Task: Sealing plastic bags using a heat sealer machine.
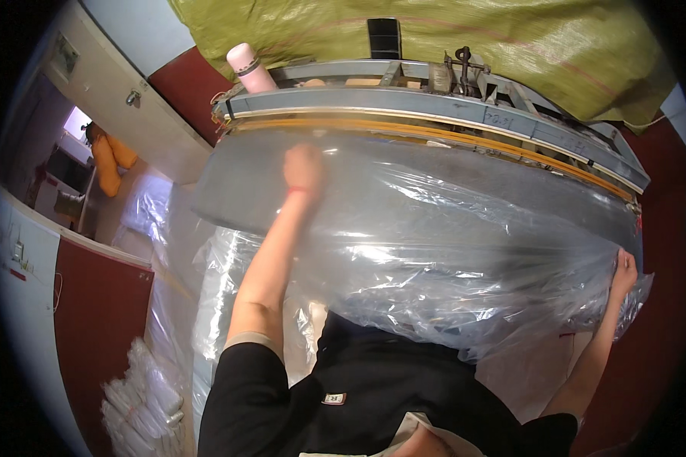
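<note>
even indoor light, white glare streaks on the clear plastic sheet (434,251), fisheye bending and dark vignette at the edges.

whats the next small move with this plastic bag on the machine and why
Probably a gentle outward tug with the right hand to flatten the clear plastic bag. It lies heavily wrinkled over the grey platen, its far edge near the yellow sealing strip. The left hand already presses it flat there, while the right hand grips the side edge.
</note>
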Demonstrator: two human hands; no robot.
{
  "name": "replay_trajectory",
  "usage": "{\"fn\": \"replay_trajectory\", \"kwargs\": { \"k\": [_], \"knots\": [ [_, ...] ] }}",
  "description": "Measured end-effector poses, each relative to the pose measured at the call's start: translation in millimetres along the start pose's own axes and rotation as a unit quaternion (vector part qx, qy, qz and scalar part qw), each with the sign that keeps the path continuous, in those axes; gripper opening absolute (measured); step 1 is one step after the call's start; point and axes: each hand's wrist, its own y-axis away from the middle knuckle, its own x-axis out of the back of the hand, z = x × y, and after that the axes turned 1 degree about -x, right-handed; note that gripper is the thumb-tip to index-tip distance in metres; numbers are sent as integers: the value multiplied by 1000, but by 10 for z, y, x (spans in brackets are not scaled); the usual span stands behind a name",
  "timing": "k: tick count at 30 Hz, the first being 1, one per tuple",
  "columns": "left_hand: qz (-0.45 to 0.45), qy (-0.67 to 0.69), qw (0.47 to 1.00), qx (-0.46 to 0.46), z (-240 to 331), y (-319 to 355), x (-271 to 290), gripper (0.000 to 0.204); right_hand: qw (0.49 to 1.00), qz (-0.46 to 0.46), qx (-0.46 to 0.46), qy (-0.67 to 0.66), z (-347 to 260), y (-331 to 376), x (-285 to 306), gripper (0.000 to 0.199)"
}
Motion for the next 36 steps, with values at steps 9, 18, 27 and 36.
{"fn": "replay_trajectory", "kwargs": {
  "k": [9, 18, 27, 36],
  "knots": [
    [155, 250, 956, 20, -531, -732, -336, 20, 963, 68, -35, -259, -635, -532, -981, 20],
    [147, 378, 911, 69, -690, -1027, -602, 16, 962, 102, -112, -225, -778, -853, -1397, 24],
    [163, 385, 886, 201, -1017, -1207, -540, 19, 948, 98, -112, -282, -979, -884, -1278, 11],
    [46, 66, 994, -76, -673, -39, 89, 33, 952, 38, -61, -299, -1127, -547, -868, 18]
  ]
}}
